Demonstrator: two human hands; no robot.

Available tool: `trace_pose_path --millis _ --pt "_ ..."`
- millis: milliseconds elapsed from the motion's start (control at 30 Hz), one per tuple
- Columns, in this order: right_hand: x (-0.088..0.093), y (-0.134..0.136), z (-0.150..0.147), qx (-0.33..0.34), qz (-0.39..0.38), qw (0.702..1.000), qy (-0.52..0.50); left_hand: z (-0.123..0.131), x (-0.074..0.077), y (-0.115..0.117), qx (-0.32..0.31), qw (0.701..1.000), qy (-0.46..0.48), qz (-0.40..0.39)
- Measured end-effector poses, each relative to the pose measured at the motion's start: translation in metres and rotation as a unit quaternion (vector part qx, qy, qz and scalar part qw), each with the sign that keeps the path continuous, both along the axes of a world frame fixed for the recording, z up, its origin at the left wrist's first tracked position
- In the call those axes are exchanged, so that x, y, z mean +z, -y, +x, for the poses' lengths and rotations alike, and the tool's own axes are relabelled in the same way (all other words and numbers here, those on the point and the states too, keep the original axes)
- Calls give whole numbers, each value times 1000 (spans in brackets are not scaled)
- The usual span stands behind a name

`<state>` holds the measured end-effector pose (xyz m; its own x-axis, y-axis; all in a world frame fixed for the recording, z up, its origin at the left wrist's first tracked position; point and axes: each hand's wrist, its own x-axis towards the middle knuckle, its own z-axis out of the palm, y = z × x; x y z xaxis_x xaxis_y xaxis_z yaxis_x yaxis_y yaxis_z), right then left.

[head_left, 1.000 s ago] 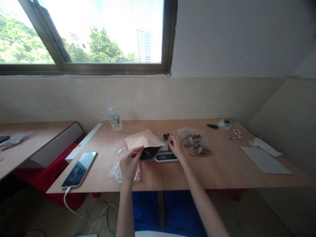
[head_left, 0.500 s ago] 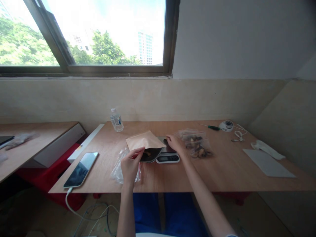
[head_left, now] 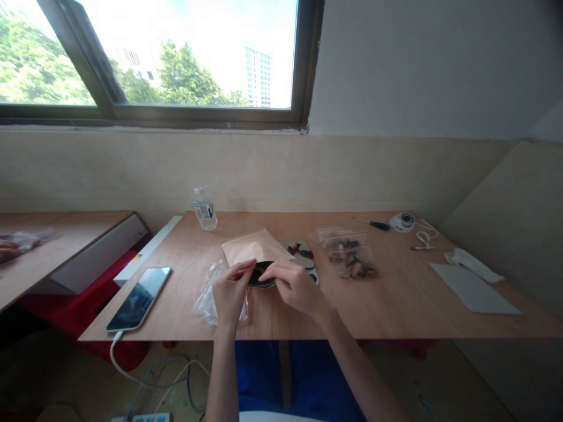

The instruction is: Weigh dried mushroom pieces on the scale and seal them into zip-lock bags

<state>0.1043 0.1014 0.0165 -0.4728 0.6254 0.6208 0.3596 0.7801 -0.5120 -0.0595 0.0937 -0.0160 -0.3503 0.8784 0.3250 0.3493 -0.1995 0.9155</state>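
Observation:
My left hand (head_left: 229,288) pinches the mouth edge of a brown paper pouch (head_left: 251,245) with a dark lining. The pouch lies tilted, its opening facing me. At that opening is my right hand (head_left: 301,287), fingers bent and index fingertip at or inside the mouth; anything it holds is hidden. Just behind stands a small kitchen scale (head_left: 308,263), partly covered by the pouch and my right hand. A few dark brown dried pieces (head_left: 305,254), perhaps mushroom, rest on its plate. Crumpled clear plastic bags (head_left: 206,300) lie under and beside my left hand.
Zip bags of dried brown pieces (head_left: 352,261) lie right of the scale. A water bottle (head_left: 205,211) stands at the back; a charging phone (head_left: 139,299) lies left. Farther right are a green-handled screwdriver (head_left: 379,225), a white camera (head_left: 402,222) and a white sheet (head_left: 475,288).
My right hand has moved from the scale plate left and toward me to the pouch's mouth, uncovering the pieces on the scale. My left hand keeps its hold. The view has shifted slightly.

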Motion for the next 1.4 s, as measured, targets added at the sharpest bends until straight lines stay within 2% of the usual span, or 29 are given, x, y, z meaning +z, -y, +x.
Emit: trace_pose_path --millis 67,200,300,433,533,633,700,767,833,900,967,1100,1167,1267,1400 --pt "-5 5 -15 -3 -22 991 131 0 -1 1 3 1000 -3 7" --pt "-28 -4 -40 -124 -66 954 264 1 -6 2 4 1000 -9 9" --pt "-35 -14 -49 -145 -110 937 297 2 -9 3 9 1000 -12 5" --pt "-29 -21 -54 -135 -129 940 284 1 -10 3 22 1000 -18 1" --pt "-25 -17 -54 -123 -118 942 290 0 -8 3 24 1000 -14 3" --pt "-22 -5 -48 -117 -78 962 234 -1 -7 3 18 1000 -2 3" --pt "-17 4 -39 -96 -63 985 129 -2 -5 1 16 1000 -2 7" --pt "-12 9 -25 -88 -51 995 -7 -5 -1 -3 12 1000 -14 11" --pt "-12 6 -9 -138 -31 982 -125 -9 4 -9 19 999 -37 11" --pt "-20 -5 7 -223 -13 958 -181 -14 11 -16 32 997 -66 14" --pt "-37 -24 19 -275 -9 948 -160 -18 17 -23 41 995 -91 21" --pt "-75 -63 28 -280 -33 960 -6 -23 26 -32 46 993 -106 29" --pt "-87 -75 26 -271 -41 960 53 -24 27 -34 42 993 -103 31" --pt "-90 -76 22 -256 -42 963 76 -24 27 -34 35 994 -95 30" --pt "-70 -49 17 -244 -8 967 -69 -22 26 -35 33 996 -81 26"
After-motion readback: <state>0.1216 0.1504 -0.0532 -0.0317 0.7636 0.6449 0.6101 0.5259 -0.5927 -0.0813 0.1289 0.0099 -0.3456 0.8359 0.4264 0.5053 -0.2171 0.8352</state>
